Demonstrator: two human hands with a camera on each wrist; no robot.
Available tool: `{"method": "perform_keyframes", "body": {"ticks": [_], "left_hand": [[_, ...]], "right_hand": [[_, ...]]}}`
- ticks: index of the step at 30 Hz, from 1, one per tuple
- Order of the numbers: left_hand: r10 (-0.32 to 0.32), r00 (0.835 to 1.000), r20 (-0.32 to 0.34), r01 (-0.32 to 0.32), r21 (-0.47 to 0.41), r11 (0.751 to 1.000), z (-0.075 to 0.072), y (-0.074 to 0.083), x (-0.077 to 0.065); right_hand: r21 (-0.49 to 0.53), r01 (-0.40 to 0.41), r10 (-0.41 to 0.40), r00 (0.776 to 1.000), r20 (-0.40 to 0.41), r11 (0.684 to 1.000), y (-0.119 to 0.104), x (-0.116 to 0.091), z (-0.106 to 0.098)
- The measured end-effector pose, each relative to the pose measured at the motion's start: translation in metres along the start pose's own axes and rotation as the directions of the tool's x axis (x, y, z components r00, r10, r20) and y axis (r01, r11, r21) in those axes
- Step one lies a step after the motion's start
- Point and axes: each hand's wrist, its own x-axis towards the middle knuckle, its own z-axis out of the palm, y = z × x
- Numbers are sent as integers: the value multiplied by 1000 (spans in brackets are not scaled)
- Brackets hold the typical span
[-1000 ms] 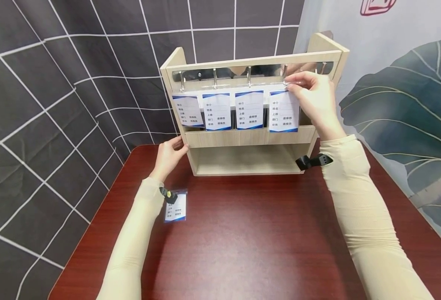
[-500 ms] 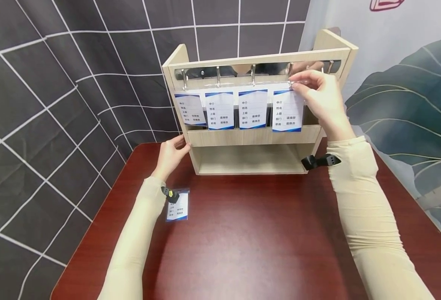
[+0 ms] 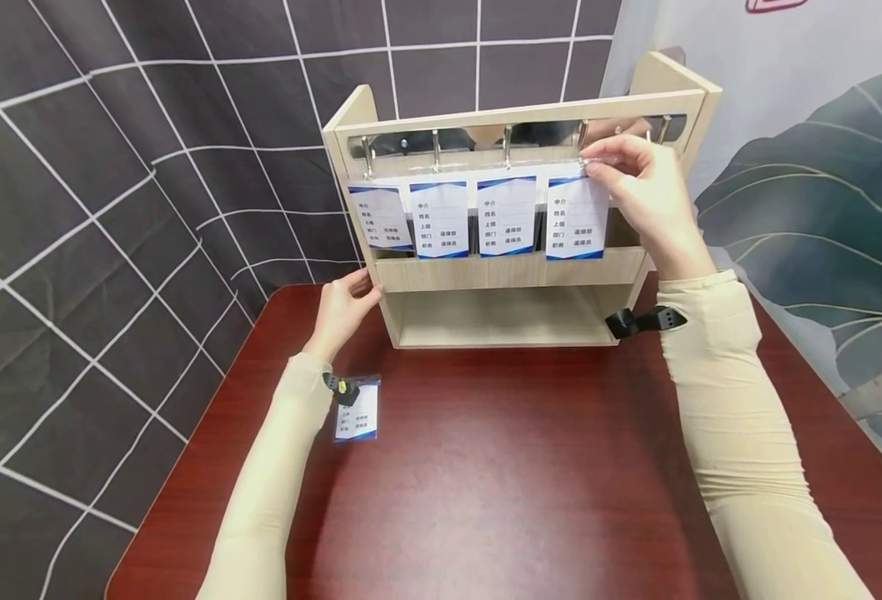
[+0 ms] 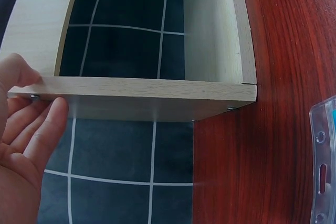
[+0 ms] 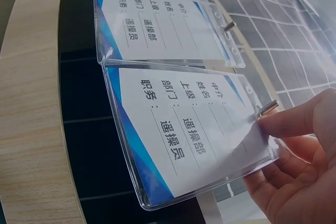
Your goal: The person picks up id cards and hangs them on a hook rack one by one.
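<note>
My right hand [image 3: 649, 198] pinches a clear-sleeved name badge [image 3: 576, 215] by its upper right corner, at the fourth hook of a pale wooden rack [image 3: 512, 273]. In the right wrist view, a metal hook [image 5: 268, 108] sticks out at the badge's top edge beside the thumb; whether it passes through the slot is hard to tell. Three more badges, including this neighbouring badge [image 3: 507, 215], hang in a row to the left. My left hand [image 3: 342, 315] grips the rack's left side panel [image 4: 157, 88], thumb at the front edge and fingers on the outer face.
Another badge [image 3: 358, 415] lies on the reddish-brown table [image 3: 501, 467], partly covered by the left wrist camera. The fifth hook [image 3: 664, 127] is at the rack's right end. A grey curtain with white grid lines [image 3: 261, 108] stands behind and to the left.
The head view has shifted a little, so the rack appears slightly farther right. Both hands keep their holds, the right at the fourth hook and the left on the side panel.
</note>
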Motion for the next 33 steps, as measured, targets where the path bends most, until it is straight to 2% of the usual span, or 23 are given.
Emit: {"method": "perform_keyframes", "body": {"ticks": [8,14,24,33], "left_hand": [[-21,1000,11,21,-5,1000,1,1,-2],[1,1000,1,-1,-18,1000,0,0,-2],[-13,1000,10,13,7,1000,-2,1,-1],[-19,1000,17,19,-7,1000,-1,5,-1]], "right_hand": [[22,3,-3,1000,0,1000,1,-2,1],[55,10,-10,1000,9,998,1,-3,1],[-36,26,-25,999,31,999,0,-2,0],[-82,22,-22,1000,7,996,1,-6,-6]]}}
